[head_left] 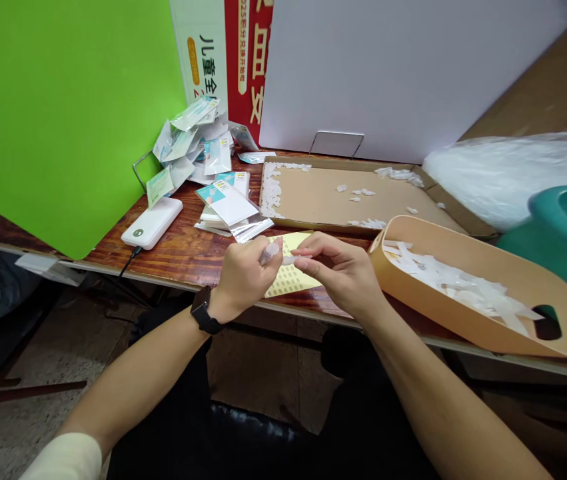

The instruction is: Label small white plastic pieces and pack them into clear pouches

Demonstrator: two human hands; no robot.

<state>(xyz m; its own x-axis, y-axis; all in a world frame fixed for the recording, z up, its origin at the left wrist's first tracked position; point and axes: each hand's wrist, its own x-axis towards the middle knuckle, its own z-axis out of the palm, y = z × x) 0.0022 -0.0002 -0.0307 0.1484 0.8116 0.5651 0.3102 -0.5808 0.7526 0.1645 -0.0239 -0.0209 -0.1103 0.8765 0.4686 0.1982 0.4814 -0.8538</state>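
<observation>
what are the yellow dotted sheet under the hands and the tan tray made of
The yellow dotted sheet looks like thin matte paper or card with a dot grid. The tan tray looks like smooth matte plastic, with even colour and a clean handle slot, though coated card is possible.

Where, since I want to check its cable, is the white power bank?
The white power bank sits left in the head view on the wooden table, beside the green board, just below the heap of plastic packets.

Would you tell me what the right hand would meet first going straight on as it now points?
The right hand probably meets the small clear tube held in the left hand first, though depth is unclear.
</observation>
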